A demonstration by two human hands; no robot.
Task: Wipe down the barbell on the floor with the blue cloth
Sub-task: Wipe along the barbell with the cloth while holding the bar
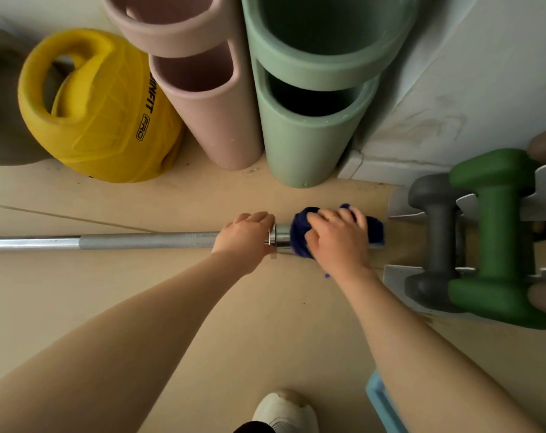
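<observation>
A silver barbell [146, 240] lies across the tan floor, running from the left edge to the right of centre. My left hand [246, 237] grips the shaft just left of the shiny collar [279, 236]. A dark blue cloth [299, 235] is wrapped round the sleeve at the bar's right end. My right hand [338, 239] grips the cloth and the sleeve under it, fingers curled over the top. The sleeve's tip is hidden by cloth and hand.
A yellow handled medicine ball [99, 107], pink tubes [212, 101] and green tubes [312, 120] stand behind the bar. A rack with a grey dumbbell [437, 242] and a green dumbbell [496, 239] sits right beside the bar's end. My white shoe [285, 410] is below.
</observation>
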